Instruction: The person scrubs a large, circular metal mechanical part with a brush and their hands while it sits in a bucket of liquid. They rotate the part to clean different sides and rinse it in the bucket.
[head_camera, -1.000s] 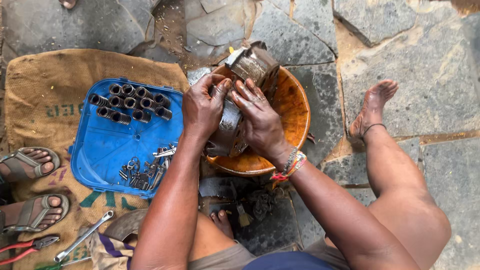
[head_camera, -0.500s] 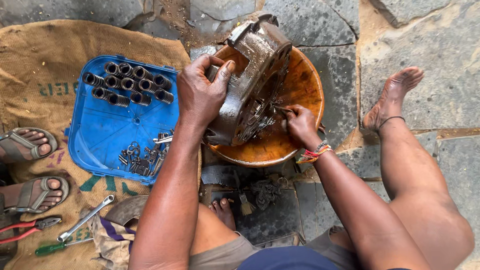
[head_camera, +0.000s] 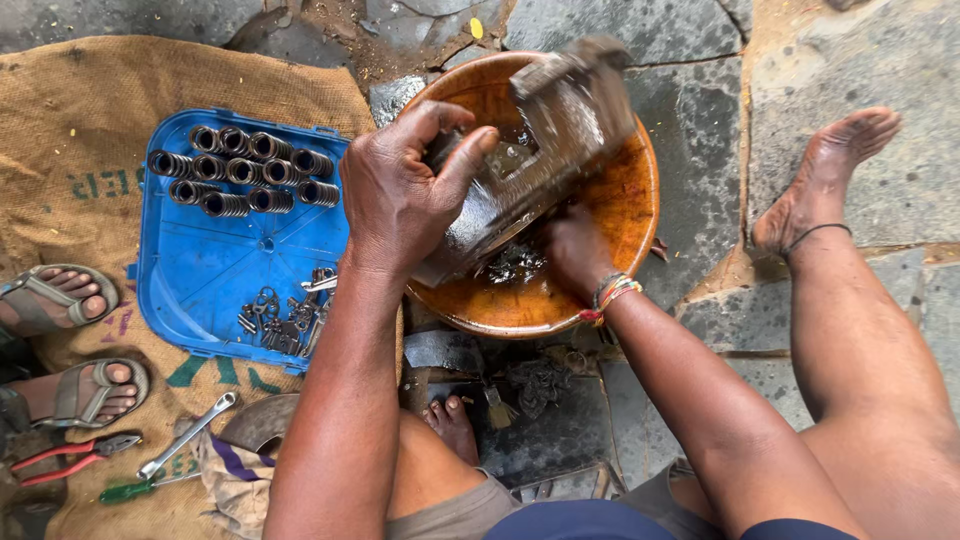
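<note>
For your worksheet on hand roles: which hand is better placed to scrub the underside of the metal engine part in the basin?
The right hand: it sits low beneath the metal engine part, inside the orange basin, while the left hand grips that part.

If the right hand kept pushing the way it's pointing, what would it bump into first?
The right hand points up and left, low in the orange basin. It would probably first meet the grimy metal engine part that the left hand grips, though depth is unclear.
</note>
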